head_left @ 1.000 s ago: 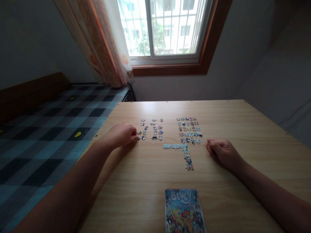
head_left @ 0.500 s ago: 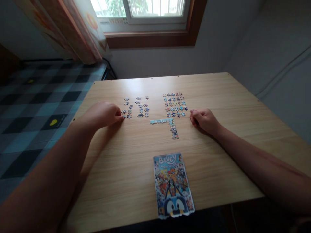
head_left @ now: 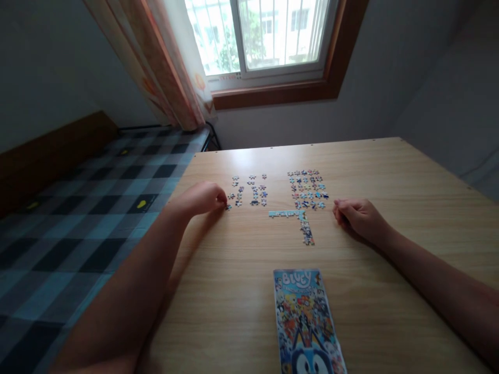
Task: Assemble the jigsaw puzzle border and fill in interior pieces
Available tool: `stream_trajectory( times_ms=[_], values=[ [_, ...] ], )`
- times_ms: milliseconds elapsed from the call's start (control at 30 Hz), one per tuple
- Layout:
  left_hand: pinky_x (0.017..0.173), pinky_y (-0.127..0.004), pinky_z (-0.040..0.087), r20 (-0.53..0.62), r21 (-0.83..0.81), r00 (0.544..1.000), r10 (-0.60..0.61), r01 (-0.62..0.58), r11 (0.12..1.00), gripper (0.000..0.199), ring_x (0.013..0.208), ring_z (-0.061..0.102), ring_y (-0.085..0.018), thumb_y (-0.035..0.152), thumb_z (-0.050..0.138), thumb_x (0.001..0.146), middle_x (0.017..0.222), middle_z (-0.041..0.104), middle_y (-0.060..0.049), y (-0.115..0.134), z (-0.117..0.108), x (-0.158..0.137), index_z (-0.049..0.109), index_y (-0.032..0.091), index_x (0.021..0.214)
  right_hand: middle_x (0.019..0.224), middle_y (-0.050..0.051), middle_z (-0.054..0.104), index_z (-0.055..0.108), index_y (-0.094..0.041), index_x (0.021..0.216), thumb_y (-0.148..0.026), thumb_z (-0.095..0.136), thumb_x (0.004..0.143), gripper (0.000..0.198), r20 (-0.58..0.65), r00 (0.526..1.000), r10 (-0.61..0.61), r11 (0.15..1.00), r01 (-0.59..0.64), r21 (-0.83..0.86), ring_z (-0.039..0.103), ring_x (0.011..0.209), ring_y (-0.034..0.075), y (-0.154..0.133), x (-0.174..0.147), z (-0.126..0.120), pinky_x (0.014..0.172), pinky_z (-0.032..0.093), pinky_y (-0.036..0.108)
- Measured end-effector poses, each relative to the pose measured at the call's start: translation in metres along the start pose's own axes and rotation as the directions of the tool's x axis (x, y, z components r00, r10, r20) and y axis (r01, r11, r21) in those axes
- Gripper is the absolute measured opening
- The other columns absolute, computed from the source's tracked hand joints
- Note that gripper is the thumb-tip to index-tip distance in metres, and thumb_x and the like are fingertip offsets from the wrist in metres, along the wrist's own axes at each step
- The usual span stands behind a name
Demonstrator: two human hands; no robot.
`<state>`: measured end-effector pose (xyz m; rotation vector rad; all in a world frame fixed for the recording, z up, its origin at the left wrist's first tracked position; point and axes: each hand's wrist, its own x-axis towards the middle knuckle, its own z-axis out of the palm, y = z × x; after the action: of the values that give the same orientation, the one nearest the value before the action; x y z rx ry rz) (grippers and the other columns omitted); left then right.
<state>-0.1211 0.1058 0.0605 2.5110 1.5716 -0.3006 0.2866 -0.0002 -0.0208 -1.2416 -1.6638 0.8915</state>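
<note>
My left hand (head_left: pixel 205 197) is at the left end of the loose puzzle pieces (head_left: pixel 255 189), fingers pinched together at a small jigsaw puzzle piece (head_left: pixel 228 206) on the table. On the other side, my right hand (head_left: pixel 356 217) rests as a closed fist, with nothing seen in its fingers. Just left of that fist lies a block of puzzle pieces (head_left: pixel 310 188) set out in rows. Below these pieces is a joined corner strip of puzzle (head_left: pixel 307 231), with one arm running left and the other toward me.
A Bluey puzzle picture (head_left: pixel 304 317) lies on the wooden table (head_left: pixel 230 291) close to me. To the left stands a bed with a checked cover (head_left: pixel 156 171). A curtain (head_left: pixel 171 78) and a window (head_left: pixel 280 36) are beyond the table.
The camera has turned, so everything sits farther right and lower in view. My left hand stays by the edge puzzle piece, and my right fist stays beside the rows.
</note>
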Motion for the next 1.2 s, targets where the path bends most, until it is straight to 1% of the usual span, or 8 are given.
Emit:
stream_trajectory(
  times_ms=[133,233,467,567,667,767,1033,1200],
  values=[
    [0.08,-0.027,0.046,0.052,-0.154,0.998,0.025,-0.017,0.988,0.025,0.098,0.07,-0.02,0.03,0.063,0.082,0.109,0.078,-0.004,-0.016,-0.003,-0.002,0.08,0.024,0.1,0.049,0.001,0.052,0.053,-0.021,0.048,-0.047,0.047,0.1,0.059,0.01,0.999,-0.045,0.999,0.046,-0.019,0.049,0.053,0.015,0.0,0.0,0.0,0.064,0.04,0.031],
    [0.082,-0.028,0.045,0.072,-0.172,0.997,0.02,-0.008,0.985,0.025,0.099,0.069,-0.021,0.033,0.066,0.081,0.11,0.078,-0.005,-0.015,-0.008,-0.004,0.08,0.023,0.099,0.049,0.001,0.053,0.054,-0.021,0.048,-0.048,0.046,0.101,0.059,0.008,0.999,-0.05,0.998,0.05,-0.027,0.049,0.054,0.015,-0.001,0.001,0.0,0.064,0.039,0.031],
    [0.07,-0.03,0.041,0.085,-0.015,0.996,-0.038,0.039,0.999,0.024,0.082,0.066,-0.021,0.036,0.066,0.081,0.092,0.078,-0.007,0.019,-0.012,-0.009,0.081,0.021,0.093,0.05,0.002,0.053,0.055,-0.021,0.049,-0.049,0.046,0.1,0.059,0.003,1.0,-0.031,0.999,0.031,-0.028,0.048,0.052,0.016,0.0,0.002,0.001,0.058,0.038,0.032],
    [0.065,-0.029,0.038,0.062,0.062,0.996,-0.071,0.067,0.996,0.025,0.078,0.065,-0.021,0.037,0.066,0.079,0.087,0.078,-0.008,0.029,-0.009,-0.008,0.081,0.021,0.091,0.049,0.002,0.052,0.054,-0.022,0.048,-0.049,0.046,0.1,0.059,0.003,0.998,-0.065,0.997,0.065,-0.036,0.049,0.053,0.016,0.0,0.003,0.001,0.062,0.039,0.032],
    [0.062,-0.028,0.036,0.048,0.118,0.995,-0.09,0.084,0.989,0.024,0.078,0.065,-0.021,0.035,0.065,0.078,0.088,0.078,-0.007,0.033,-0.008,-0.006,0.08,0.021,0.09,0.049,0.001,0.052,0.054,-0.022,0.048,-0.047,0.045,0.1,0.059,-0.003,0.997,-0.082,0.996,0.081,-0.044,0.05,0.055,0.016,-0.001,0.004,0.001,0.064,0.039,0.033],
    [0.064,-0.029,0.038,0.046,0.123,0.996,-0.075,0.069,0.99,0.024,0.081,0.065,-0.022,0.035,0.063,0.079,0.091,0.077,-0.007,0.031,-0.008,-0.005,0.079,0.021,0.091,0.048,0.001,0.053,0.054,-0.022,0.048,-0.047,0.045,0.101,0.059,-0.001,0.997,-0.081,0.996,0.081,-0.043,0.05,0.055,0.016,-0.002,0.005,0.001,0.064,0.039,0.033],
    [0.07,-0.028,0.043,0.07,0.003,0.997,-0.028,0.028,1.0,0.02,0.084,0.065,-0.021,0.027,0.064,0.074,0.095,0.075,-0.007,0.015,-0.001,0.001,0.077,0.019,0.086,0.048,0.001,0.052,0.055,-0.022,0.048,-0.049,0.045,0.1,0.06,-0.006,0.997,-0.081,0.996,0.08,-0.039,0.049,0.052,0.016,-0.003,0.005,0.001,0.062,0.039,0.032],
    [0.072,-0.028,0.044,0.045,-0.023,0.998,-0.037,0.038,0.999,0.033,0.088,0.066,-0.023,0.03,0.066,0.074,0.102,0.075,-0.009,0.011,0.0,0.002,0.075,0.018,0.104,0.049,0.001,0.052,0.054,-0.022,0.047,-0.049,0.046,0.1,0.059,-0.001,0.995,-0.096,0.995,0.096,-0.039,0.05,0.054,0.016,-0.004,0.006,0.001,0.065,0.04,0.033]
  ],
)
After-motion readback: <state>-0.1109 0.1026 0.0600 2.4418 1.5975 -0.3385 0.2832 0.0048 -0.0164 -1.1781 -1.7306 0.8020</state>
